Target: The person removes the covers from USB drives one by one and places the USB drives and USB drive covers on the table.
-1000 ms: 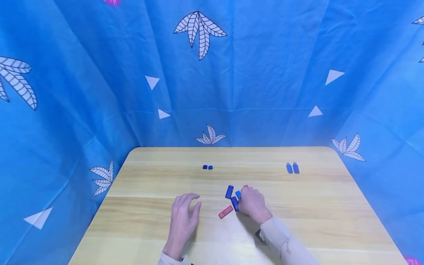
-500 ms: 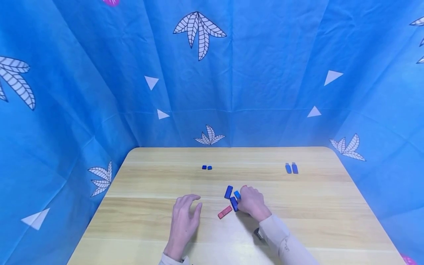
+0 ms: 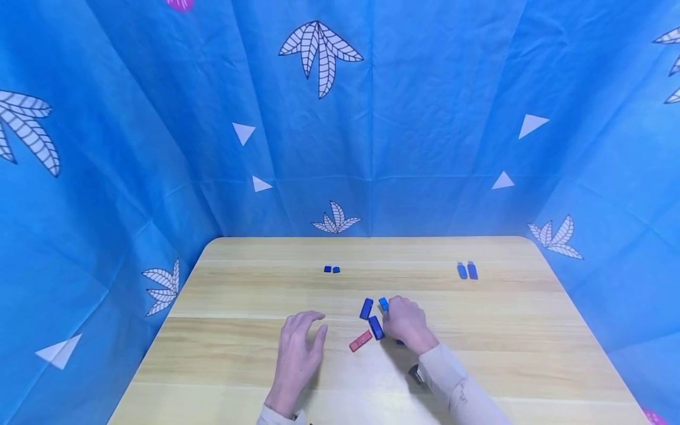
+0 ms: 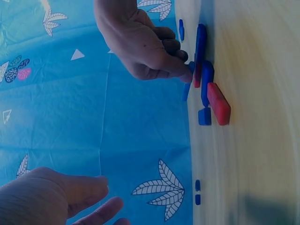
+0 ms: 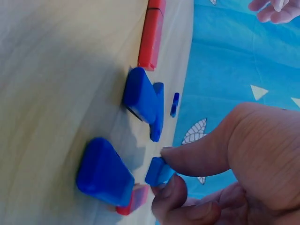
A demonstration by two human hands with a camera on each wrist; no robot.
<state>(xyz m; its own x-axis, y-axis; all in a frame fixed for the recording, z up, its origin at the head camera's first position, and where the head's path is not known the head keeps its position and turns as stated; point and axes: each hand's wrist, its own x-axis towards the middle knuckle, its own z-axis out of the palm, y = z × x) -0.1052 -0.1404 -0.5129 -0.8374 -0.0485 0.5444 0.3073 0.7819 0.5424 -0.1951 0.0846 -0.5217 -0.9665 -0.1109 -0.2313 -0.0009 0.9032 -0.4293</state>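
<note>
My right hand [image 3: 406,321] pinches a light blue USB stick [image 5: 157,171] between thumb and fingers, close over the table. Around it lie two dark blue USB sticks [image 3: 366,308] and a red USB stick [image 3: 360,340]. In the right wrist view another dark blue stick [image 5: 105,171] lies beneath the hand, partly covering a second red stick [image 5: 136,199]; the head view hides most of these two. My left hand [image 3: 298,357] hovers left of the group, thumb and fingers apart and holding nothing.
Two blue USB sticks with bare metal plugs [image 3: 467,271] lie side by side at the back right of the wooden table [image 3: 223,330]. Two small blue caps [image 3: 332,269] sit at the back middle. A blue patterned curtain [image 3: 425,118] hangs behind the table.
The light blue stick has shifted slightly away from me with my right hand. A dark blue stick now shows under the right wrist, and the far red tip is hidden. My left hand barely moves.
</note>
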